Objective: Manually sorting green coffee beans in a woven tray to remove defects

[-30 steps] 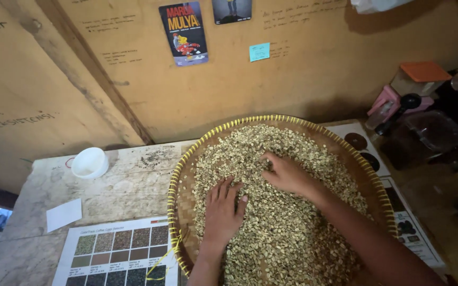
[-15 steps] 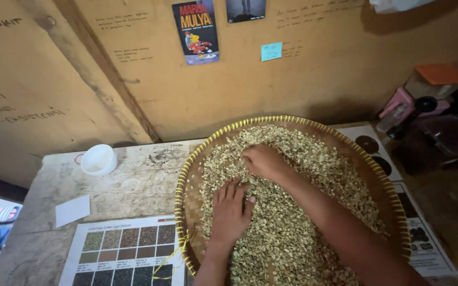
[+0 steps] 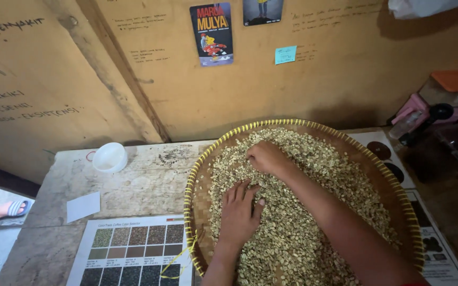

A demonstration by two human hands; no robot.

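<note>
Sorting pale green beans point(image 3: 314, 212) heaped in woven tray point(image 3: 197, 175): left hand point(image 3: 239, 214) flat near tray's front, fingers spread wide; right hand point(image 3: 265, 157) beyond, curled loosely on beans. Best raked lightly. White cup point(image 3: 109, 157) left of tray.

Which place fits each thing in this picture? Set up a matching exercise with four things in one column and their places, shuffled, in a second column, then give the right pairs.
Things:
1. left hand
2. white bowl
3. colour chart sheet
4. blue sticky note

Places:
A. stuck on the wall above the table
B. lying flat on the beans in the woven tray
C. at the table's near edge, left of the tray
D. at the far left of the table, near the wall

Pairs: 1-B, 2-D, 3-C, 4-A
</note>
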